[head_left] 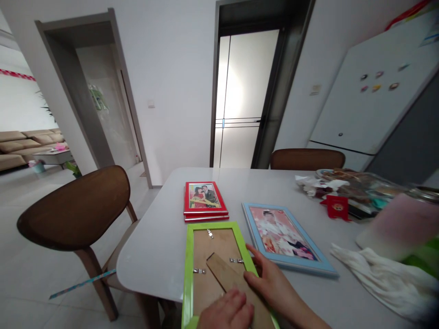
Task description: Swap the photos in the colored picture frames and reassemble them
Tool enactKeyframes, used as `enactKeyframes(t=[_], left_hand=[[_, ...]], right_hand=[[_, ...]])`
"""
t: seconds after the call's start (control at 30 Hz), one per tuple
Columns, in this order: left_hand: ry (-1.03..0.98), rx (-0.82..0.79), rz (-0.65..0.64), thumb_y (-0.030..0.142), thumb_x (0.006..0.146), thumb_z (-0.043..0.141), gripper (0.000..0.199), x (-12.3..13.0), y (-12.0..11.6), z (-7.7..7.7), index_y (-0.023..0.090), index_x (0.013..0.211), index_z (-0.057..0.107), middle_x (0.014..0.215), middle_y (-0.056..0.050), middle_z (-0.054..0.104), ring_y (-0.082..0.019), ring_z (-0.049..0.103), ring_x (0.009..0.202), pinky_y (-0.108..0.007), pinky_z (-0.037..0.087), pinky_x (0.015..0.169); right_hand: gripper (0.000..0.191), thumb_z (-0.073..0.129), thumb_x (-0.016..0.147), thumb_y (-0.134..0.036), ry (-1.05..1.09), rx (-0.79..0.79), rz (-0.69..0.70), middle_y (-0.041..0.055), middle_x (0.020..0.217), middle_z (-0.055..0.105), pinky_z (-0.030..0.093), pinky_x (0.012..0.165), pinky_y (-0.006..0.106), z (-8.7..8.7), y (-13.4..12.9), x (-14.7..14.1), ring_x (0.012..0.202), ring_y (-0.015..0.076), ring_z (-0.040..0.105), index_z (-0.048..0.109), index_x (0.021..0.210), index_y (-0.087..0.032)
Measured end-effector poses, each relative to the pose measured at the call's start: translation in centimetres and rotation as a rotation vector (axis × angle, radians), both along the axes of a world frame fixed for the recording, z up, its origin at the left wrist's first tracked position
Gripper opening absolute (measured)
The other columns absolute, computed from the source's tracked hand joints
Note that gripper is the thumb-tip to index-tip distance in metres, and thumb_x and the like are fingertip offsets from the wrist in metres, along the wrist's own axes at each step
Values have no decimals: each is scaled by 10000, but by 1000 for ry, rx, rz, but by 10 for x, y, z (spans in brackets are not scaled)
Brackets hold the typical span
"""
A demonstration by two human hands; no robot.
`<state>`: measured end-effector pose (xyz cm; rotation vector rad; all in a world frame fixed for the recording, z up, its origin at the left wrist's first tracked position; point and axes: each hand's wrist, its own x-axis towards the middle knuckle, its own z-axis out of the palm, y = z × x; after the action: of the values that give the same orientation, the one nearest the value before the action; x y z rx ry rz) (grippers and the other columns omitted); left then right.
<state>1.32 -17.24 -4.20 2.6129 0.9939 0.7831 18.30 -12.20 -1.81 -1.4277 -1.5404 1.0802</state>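
Note:
A green picture frame (188,269) is tilted up toward me at the near table edge, its brown backing board facing me. Small metal clips (236,260) sit along the board, and a stand leg (221,269) lies flat against it. My right hand (270,278) grips the frame's right side, thumb on the back. Curled fingers of my left hand (226,313) press on the lower part of the back, over the stand leg; the frame's bottom is out of view. Beyond it lie stacked red picture frames (206,214). To the right rests a blue picture frame (291,262).
On the white table's (154,256) right side are a white cloth (380,278), a pinkish jar (394,224), a red packet (338,208) and plastic-wrapped items. Brown chairs (78,210) stand at the left and far side. A fridge (360,100) is at the back right.

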Motion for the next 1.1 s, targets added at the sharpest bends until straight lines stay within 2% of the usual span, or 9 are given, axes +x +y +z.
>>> enactKeyframes(t=[0.1, 0.17, 0.23, 0.4, 0.67, 0.83, 0.93, 1.03, 1.1], left_hand=[[-1, -78, 303, 229, 713, 541, 454, -27, 11, 14, 164, 1158, 474, 1214, -138, 477, -254, 427, 1122, -380, 374, 925], [-54, -140, 508, 168, 673, 533, 502, -43, 20, 15, 129, 1167, 457, 1243, -147, 444, -249, 396, 1149, -412, 337, 949], [-123, -202, 588, 150, 640, 540, 526, -54, 28, 10, 108, 1158, 460, 1255, -152, 429, -242, 394, 1152, -411, 322, 959], [-227, -257, 567, 150, 651, 518, 508, -58, 32, -2, 107, 1154, 460, 1287, -137, 389, -223, 380, 1165, -394, 309, 970], [-283, -267, 563, 139, 642, 515, 518, -58, 30, -2, 128, 1156, 456, 1292, -114, 390, -217, 376, 1168, -391, 298, 979], [-294, -260, 562, 119, 633, 498, 536, -58, 29, -2, 113, 1167, 446, 1290, -117, 393, -218, 367, 1174, -388, 293, 984], [-321, -256, 561, 96, 619, 487, 551, -57, 29, -4, 128, 1168, 446, 1286, -104, 402, -208, 368, 1174, -385, 289, 988], [-326, -266, 560, 101, 625, 478, 546, -57, 29, -5, 142, 1168, 445, 1288, -93, 401, -195, 362, 1179, -376, 284, 993], [-305, -269, 562, 106, 633, 465, 539, -57, 29, -4, 134, 1170, 442, 1291, -98, 395, -192, 359, 1181, -372, 282, 994]], right_hand=[[555, 447, 621, -193, -375, 141, -6, 125, 1091, 554, 356, 891, 354, -4, 3, 3, 989, 220, 512, 437, 1169, -107], [475, 453, 634, -194, -525, 179, 48, 117, 1033, 573, 366, 875, 340, -1, 4, 4, 954, 216, 521, 507, 1101, -124], [406, 458, 644, -187, -606, 196, 108, 110, 997, 567, 385, 849, 317, 3, 4, 4, 914, 204, 532, 551, 1036, -139], [363, 454, 661, -142, -708, 253, 121, 140, 1166, 443, 339, 908, 317, 4, 13, -4, 1055, 221, 450, 574, 1003, -127], [265, 412, 725, -142, -726, 287, 97, 111, 1015, 492, 415, 783, 279, 0, 26, -10, 850, 173, 541, 624, 883, -152], [284, 441, 744, -189, -737, 398, 83, 125, 1057, 497, 360, 854, 332, 4, 17, -18, 974, 216, 467, 590, 983, -149], [214, 463, 759, -220, -665, 476, 206, 84, 1039, 523, 335, 865, 328, 11, 9, -39, 992, 202, 439, 613, 910, -196], [129, 501, 753, -241, -632, 474, 348, 37, 903, 552, 361, 794, 292, 17, 4, -66, 884, 170, 468, 618, 801, -217], [102, 517, 744, -244, -669, 462, 381, 32, 839, 546, 366, 760, 285, 17, 5, -80, 842, 166, 467, 609, 760, -202]])
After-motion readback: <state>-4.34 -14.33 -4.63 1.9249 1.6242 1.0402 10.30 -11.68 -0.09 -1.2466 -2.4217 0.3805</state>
